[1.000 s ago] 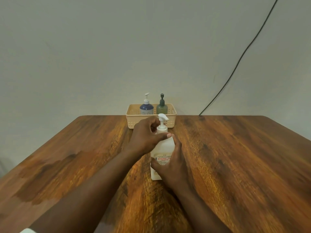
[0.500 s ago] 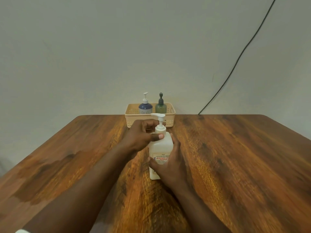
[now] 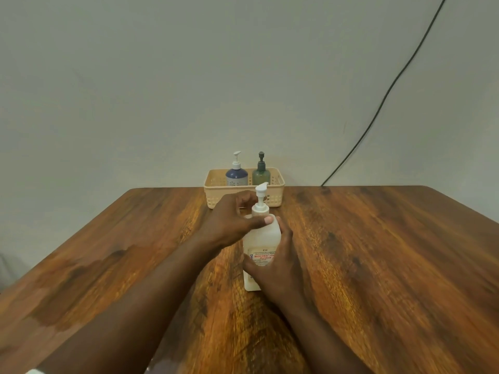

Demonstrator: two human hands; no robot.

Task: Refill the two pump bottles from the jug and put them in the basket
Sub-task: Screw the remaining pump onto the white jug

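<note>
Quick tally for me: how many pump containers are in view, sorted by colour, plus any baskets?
White jug with pump, held by left hand and right hand: 1
Blue pump bottle: 1
Green pump bottle: 1
Beige basket: 1
Total: 4

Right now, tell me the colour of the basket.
The basket is pale beige plastic with a perforated wall, clearest in the head view.

"BIOCHEK", "Handrub" on jug label [image 3: 263, 256]
</note>
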